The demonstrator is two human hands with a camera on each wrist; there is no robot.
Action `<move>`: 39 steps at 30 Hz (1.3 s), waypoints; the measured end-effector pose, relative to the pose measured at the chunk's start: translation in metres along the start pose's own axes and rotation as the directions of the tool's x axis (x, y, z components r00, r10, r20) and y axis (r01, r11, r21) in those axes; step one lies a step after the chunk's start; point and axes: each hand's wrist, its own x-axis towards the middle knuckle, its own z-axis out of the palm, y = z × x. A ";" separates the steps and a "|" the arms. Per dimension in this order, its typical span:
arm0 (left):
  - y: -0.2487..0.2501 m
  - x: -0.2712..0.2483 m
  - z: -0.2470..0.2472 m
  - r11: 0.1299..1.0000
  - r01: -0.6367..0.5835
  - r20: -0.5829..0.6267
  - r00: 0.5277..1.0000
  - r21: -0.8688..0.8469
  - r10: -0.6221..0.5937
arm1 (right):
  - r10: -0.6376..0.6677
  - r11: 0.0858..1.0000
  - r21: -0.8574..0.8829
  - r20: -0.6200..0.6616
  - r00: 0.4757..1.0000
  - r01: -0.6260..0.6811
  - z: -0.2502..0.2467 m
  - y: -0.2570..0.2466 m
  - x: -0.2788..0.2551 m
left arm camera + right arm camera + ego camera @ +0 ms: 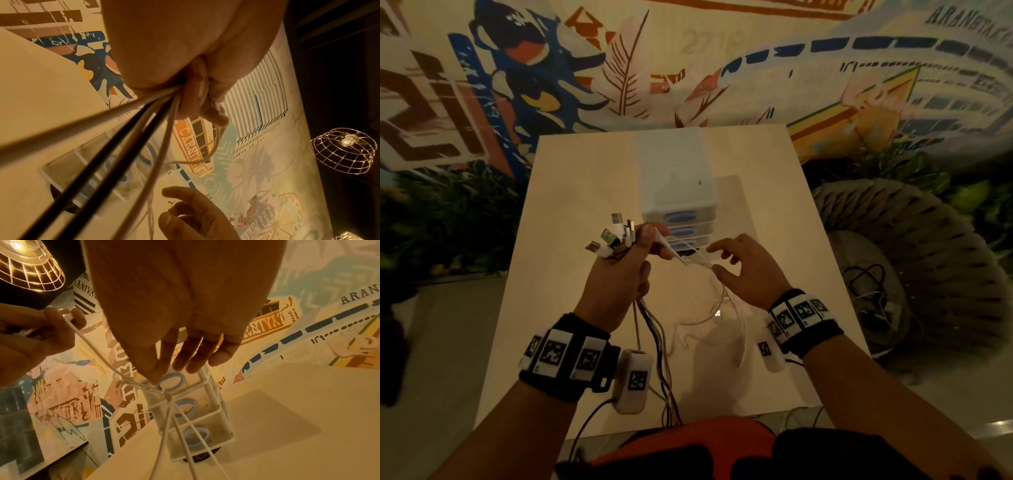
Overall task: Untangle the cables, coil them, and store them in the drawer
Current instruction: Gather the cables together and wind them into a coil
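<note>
My left hand (642, 245) is raised over the pale table (571, 192) and grips a bundle of cables (654, 329). Their USB plugs (613, 236) stick up above the fist, and the dark and white cords (123, 134) hang down past the wrist. A thin white cable (688, 260) runs from my left fingers (51, 324) to a knot (166, 392) in front of my right hand (726, 263). That hand is spread with straight fingers (185, 356), its thumb tip at the knot. Behind both hands stands a small white drawer unit (678, 192) with blue handles (189, 407), its drawers closed.
A woven round seat (928, 240) with a heap of other cables (869, 284) is off the table's right edge. A lit wire-cage lamp (341, 151) hangs to the side. A painted mural wall (688, 51) rises behind the table.
</note>
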 end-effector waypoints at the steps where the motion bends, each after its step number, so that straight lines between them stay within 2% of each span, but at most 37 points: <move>1: 0.000 0.000 -0.001 1.000 0.002 0.002 1.000 -0.005 -0.002 | -0.021 1.000 0.024 0.026 0.999 0.020 -0.001 -0.003 0.001; 4: 0.001 0.001 -0.001 1.000 -0.003 0.017 1.000 -0.014 0.003 | -0.059 0.998 0.032 0.130 0.990 0.056 0.002 -0.016 0.009; 8: 0.003 0.003 -0.001 0.999 -0.008 0.003 1.000 -0.044 0.008 | -0.006 0.996 -0.084 0.192 0.981 0.023 0.011 -0.019 0.020; 13: -0.001 0.009 -0.011 0.999 -0.035 -0.145 0.989 -0.006 0.033 | 0.133 0.980 0.125 0.175 0.976 -0.156 0.002 -0.018 0.017; 17: -0.006 0.014 -0.017 0.999 -0.039 -0.253 0.967 -0.029 0.031 | 0.048 0.985 0.159 0.157 0.986 -0.073 -0.006 -0.022 0.011; 22: -0.009 0.017 -0.006 0.999 -0.020 -0.217 0.976 -0.048 0.009 | -0.099 0.986 0.155 0.251 0.963 0.061 -0.007 -0.035 0.013; 24: -0.009 0.018 -0.001 1.000 -0.004 -0.207 0.978 -0.030 -0.003 | -0.114 0.983 0.174 0.285 0.952 0.066 -0.007 -0.042 0.014; 27: -0.013 0.020 -0.002 0.995 0.050 -0.183 0.983 0.085 -0.033 | -0.094 0.967 0.256 0.302 0.949 0.014 -0.013 -0.052 0.017; 31: -0.017 0.015 -0.006 0.959 0.091 -0.082 0.994 0.269 -0.071 | -0.055 0.947 0.320 0.232 0.971 -0.023 -0.021 -0.055 0.023; 33: -0.016 0.012 -0.006 0.929 0.059 -0.021 0.998 0.365 -0.055 | -0.055 0.958 0.288 0.207 0.977 -0.007 -0.024 -0.053 0.025; 36: -0.020 0.013 -0.010 0.815 -0.050 0.055 0.998 0.577 0.022 | -0.100 0.974 0.218 0.194 0.976 0.057 -0.025 -0.049 0.025; 39: -0.027 0.015 -0.012 0.755 -0.119 0.040 0.992 0.645 0.121 | -0.144 0.985 0.121 0.191 0.971 0.122 -0.021 -0.049 0.024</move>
